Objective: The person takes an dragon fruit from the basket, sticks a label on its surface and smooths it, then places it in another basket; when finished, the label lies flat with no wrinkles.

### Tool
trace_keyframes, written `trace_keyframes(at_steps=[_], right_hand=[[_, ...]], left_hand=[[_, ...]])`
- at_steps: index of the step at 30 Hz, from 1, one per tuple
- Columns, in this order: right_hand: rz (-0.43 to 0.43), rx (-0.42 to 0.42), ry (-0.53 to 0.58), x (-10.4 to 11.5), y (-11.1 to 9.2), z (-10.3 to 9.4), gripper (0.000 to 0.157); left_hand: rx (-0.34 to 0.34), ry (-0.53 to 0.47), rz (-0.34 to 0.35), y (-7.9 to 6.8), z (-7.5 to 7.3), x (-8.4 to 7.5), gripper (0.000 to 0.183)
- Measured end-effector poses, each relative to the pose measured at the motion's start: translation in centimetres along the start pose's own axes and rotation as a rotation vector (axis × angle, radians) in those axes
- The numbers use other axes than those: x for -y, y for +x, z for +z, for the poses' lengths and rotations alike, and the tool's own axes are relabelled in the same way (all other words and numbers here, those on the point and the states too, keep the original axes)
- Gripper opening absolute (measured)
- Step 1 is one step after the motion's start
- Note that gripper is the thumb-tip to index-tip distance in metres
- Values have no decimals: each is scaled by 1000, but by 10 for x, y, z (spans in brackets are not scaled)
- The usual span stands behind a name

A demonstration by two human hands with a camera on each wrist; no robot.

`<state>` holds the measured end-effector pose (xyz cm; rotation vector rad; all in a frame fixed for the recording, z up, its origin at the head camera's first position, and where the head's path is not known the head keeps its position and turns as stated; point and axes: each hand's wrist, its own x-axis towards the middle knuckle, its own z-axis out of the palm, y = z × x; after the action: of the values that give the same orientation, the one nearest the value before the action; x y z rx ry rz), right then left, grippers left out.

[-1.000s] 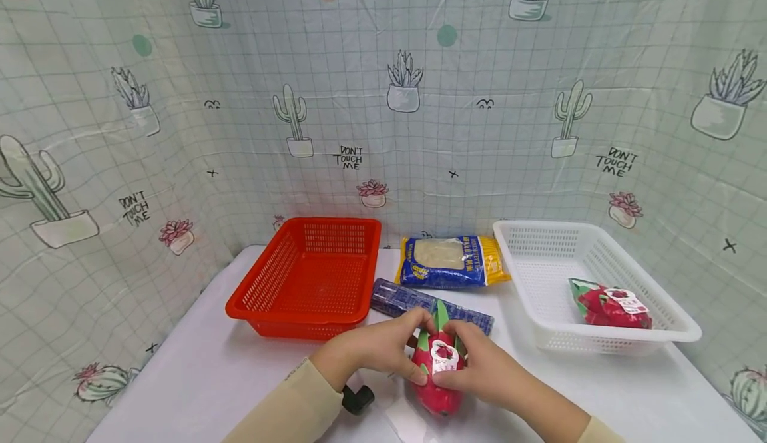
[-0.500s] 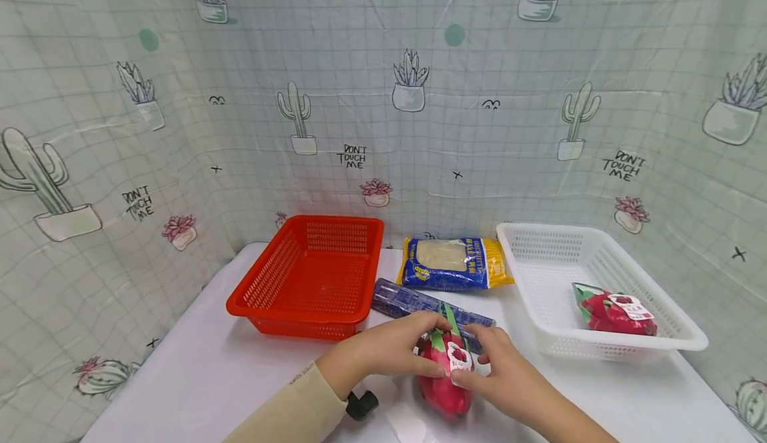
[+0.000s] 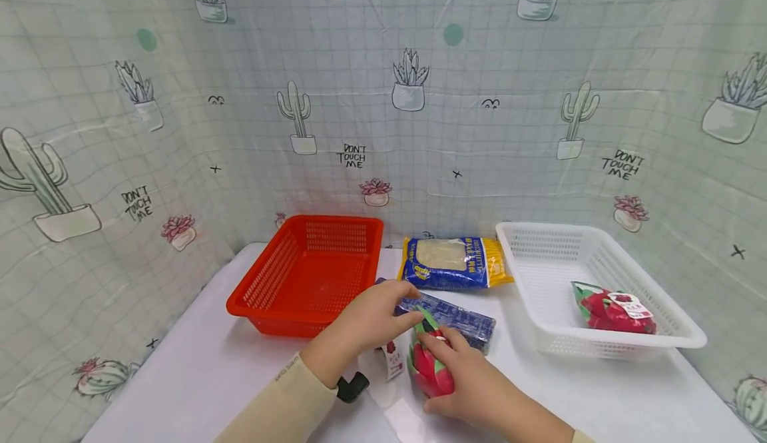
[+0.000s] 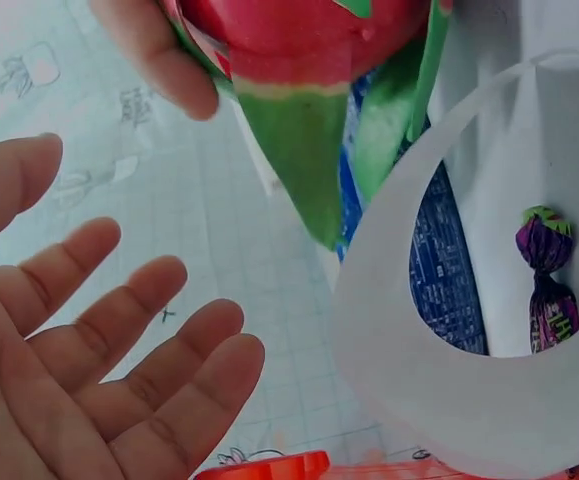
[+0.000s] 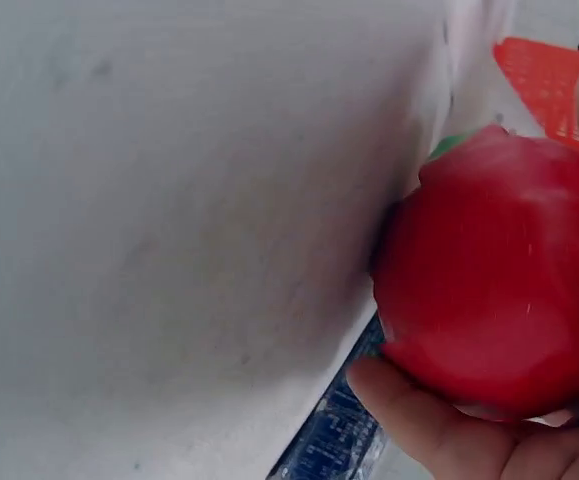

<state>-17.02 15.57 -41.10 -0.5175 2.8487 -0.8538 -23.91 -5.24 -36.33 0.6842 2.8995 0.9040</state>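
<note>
A red dragon fruit (image 3: 434,376) with green leaf tips stands at the front middle of the table. My right hand (image 3: 470,383) grips its side, thumb low and fingers over its top; in the right wrist view my fingers (image 5: 419,415) press its red skin. Just left of it, my left hand (image 3: 377,316) hovers by the leaf tips, its fingers spread apart in the left wrist view and holding nothing. Below that hand shows a white printed label (image 3: 392,360). Close to the left wrist camera is a white piece with a round hole (image 4: 409,410), a purple-wrapped candy (image 4: 547,250) visible through it.
Behind the hands lies a long blue patterned packet (image 3: 461,318), and farther back a blue and yellow packet (image 3: 449,280). A red basket (image 3: 240,306) stands left. The white basket (image 3: 617,338) at right contains another dragon fruit (image 3: 605,310). A patterned curtain encloses the table.
The left hand has let go of the dragon fruit and moved up and left. The right hand has turned and shifted the fruit leftward. A printed label now shows below the left hand.
</note>
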Motion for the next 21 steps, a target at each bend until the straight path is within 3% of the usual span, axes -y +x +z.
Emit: trace_keyframes(at_steps=[8, 12, 14, 16, 19, 21], right_hand=[[-49, -93, 71, -15, -18, -9, 77], [26, -26, 150, -25, -41, -30, 74], [48, 23, 179, -31, -55, -44, 75], [16, 57, 198, -39, -71, -61, 75], [-166, 43, 160, -51, -94, -80, 78], [-244, 8, 128, -56, -109, -91, 83]], left_hand=[[10, 3, 25, 4, 7, -5, 41], [7, -22, 52, 6, 17, -9, 39], [22, -111, 75, 9, 22, -13, 38], [47, -237, 79, 15, 26, -21, 38], [89, -432, 52, 25, 36, -35, 43], [103, -498, 29, 33, 46, -48, 51]])
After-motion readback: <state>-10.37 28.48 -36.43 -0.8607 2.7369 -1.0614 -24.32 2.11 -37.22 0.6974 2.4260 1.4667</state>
